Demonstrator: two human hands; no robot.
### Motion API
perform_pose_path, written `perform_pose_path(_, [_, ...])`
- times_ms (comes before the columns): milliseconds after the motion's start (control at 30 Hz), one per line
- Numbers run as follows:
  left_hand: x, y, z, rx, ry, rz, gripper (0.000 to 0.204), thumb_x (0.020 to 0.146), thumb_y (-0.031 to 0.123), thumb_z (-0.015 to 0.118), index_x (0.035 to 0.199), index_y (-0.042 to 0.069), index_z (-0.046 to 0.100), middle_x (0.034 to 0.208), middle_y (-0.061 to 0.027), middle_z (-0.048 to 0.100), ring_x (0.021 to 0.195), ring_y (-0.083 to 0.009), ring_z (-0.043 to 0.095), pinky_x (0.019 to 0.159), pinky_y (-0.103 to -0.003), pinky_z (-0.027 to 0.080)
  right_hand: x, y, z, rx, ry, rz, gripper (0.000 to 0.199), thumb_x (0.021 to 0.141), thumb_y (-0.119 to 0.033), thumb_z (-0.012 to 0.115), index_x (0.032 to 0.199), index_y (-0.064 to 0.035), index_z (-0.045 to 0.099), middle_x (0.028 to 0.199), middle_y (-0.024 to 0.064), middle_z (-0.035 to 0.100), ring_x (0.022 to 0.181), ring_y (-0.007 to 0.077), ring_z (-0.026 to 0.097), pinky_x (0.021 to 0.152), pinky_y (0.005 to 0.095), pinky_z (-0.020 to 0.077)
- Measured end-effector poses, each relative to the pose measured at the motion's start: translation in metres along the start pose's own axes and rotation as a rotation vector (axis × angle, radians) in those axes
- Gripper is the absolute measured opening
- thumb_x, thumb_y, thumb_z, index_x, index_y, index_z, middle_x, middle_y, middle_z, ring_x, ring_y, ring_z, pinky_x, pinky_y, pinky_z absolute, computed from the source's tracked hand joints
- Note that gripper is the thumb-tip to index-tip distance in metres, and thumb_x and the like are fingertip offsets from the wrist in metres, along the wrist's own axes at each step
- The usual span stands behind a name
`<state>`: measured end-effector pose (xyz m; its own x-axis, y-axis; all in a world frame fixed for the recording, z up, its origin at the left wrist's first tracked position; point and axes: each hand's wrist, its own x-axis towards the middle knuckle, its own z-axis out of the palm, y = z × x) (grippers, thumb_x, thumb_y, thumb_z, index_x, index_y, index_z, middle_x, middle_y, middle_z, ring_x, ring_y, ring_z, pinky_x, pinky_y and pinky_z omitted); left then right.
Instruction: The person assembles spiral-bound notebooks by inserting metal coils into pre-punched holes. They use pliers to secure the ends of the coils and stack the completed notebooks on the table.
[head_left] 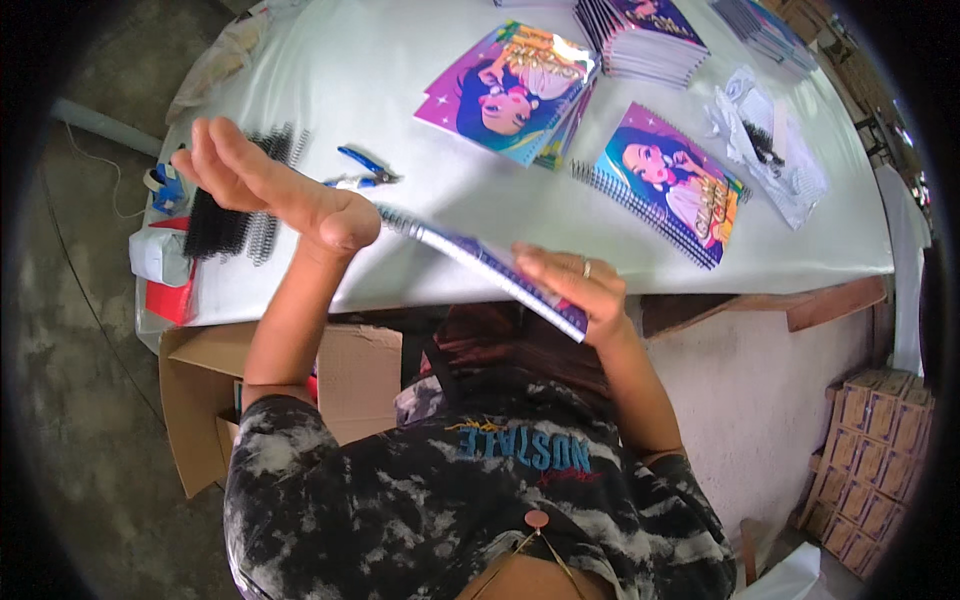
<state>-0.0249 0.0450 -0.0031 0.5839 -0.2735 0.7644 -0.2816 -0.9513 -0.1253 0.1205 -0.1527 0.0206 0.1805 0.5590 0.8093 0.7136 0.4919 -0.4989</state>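
My right hand (pixel 580 285) grips a notebook (pixel 490 272) near its right end and holds it on edge over the table's near side. Along its upper edge runs a spiral binding (pixel 398 222). My left hand (pixel 275 190) is raised at the binding's left end, fingers stretched out and palm turned toward it. Whether the palm touches the coil is hard to tell. Beyond the left hand, partly hidden by it, lie several black binding coils (pixel 215 228). Blue-handled pliers (pixel 368 168) rest just to the right of that hand.
Illustrated notebooks (pixel 505 95) lie in a pile ahead, with a spiral-bound stack (pixel 670 185) to the right. More stacks (pixel 655 45) stand at the back. Crumpled white plastic (pixel 770 150) holds black coils. An open cardboard box (pixel 200 400) sits below the white table (pixel 380 70).
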Motion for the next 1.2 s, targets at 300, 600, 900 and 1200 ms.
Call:
perform_pose_path(300, [0.069, -0.02, -0.029, 0.208, 0.278, -0.11, 0.106, 0.074, 0.077, 0.033, 0.134, -0.01, 0.021, 0.141, -0.0288, 0.015, 0.129, -0.0455, 0.014, 0.104, -0.056, 0.01, 0.0, -0.006, 0.003, 0.01, -0.03, 0.015, 0.023, 0.08, -0.005, 0.06, 0.1, 0.0064, 0.061, 0.093, 0.0213, 0.065, 0.087, 0.0307, 0.065, 0.076, 0.036, 0.0525])
perform_pose_path(600, [0.058, -0.038, -0.024, 0.325, 0.299, 0.045, 0.103, 0.077, 0.074, 0.031, 0.131, -0.013, 0.023, 0.138, -0.0353, 0.011, 0.128, -0.0494, 0.013, 0.104, -0.055, 0.01, 0.003, -0.007, 0.011, 0.009, -0.042, -0.043, 0.025, 0.077, -0.01, 0.064, 0.098, 0.0048, 0.063, 0.091, 0.0206, 0.065, 0.085, 0.0304, 0.066, 0.071, 0.0337, 0.0539])
perform_pose_path(900, [0.102, -0.012, -0.047, -0.034, 0.253, -0.146, 0.05, 0.082, 0.05, 0.05, 0.095, 0.004, 0.064, 0.094, -0.0139, 0.06, 0.086, -0.0266, 0.057, 0.073, -0.035, 0.042, -0.004, -0.013, 0.0, 0.014, 0.156, 0.195, 0.026, 0.074, 0.006, 0.062, 0.1, 0.006, 0.062, 0.095, 0.0178, 0.065, 0.083, 0.0244, 0.066, 0.076, 0.0315, 0.0522])
perform_pose_path(1200, [0.118, -0.026, -0.015, 0.206, 0.279, -0.031, 0.046, 0.086, 0.049, 0.046, 0.073, 0.006, 0.06, 0.069, -0.006, 0.056, 0.072, -0.024, 0.055, 0.074, -0.035, 0.038, -0.01, -0.005, 0.008, 0.161, 0.185, 0.433, 0.03, 0.076, 0.006, 0.058, 0.105, 0.0011, 0.062, 0.104, 0.0127, 0.065, 0.09, 0.0202, 0.065, 0.077, 0.0266, 0.0496])
